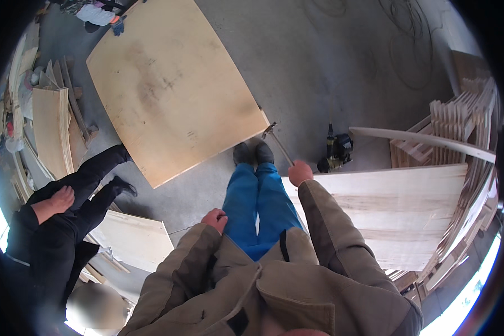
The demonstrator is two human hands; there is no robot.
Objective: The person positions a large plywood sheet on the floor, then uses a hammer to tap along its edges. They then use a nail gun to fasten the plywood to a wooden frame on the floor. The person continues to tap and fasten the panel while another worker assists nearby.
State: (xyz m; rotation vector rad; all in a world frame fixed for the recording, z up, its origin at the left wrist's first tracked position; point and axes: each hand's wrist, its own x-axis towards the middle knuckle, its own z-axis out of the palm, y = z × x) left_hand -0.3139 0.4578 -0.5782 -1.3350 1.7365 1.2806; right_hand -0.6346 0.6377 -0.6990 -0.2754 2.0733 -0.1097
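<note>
I stand on a concrete floor, looking down at my blue trousers and dark shoes. My right hand [300,171] is closed round the handle of a hammer [276,140], whose head points toward the corner of a large plywood sheet [168,89] lying on the floor in front of me. The hand hovers over the top edge of a pale wooden panel [397,207] at my right. My left hand [215,219] hangs by my left thigh, fingers curled, with nothing visible in it.
Another person in black clothes [67,213] crouches at my left, one hand on a knee. A nail gun [335,152] stands on the floor. Stacked wooden slat frames [459,123] and a long strip [420,139] fill the right; plywood offcuts [53,129] lie at left.
</note>
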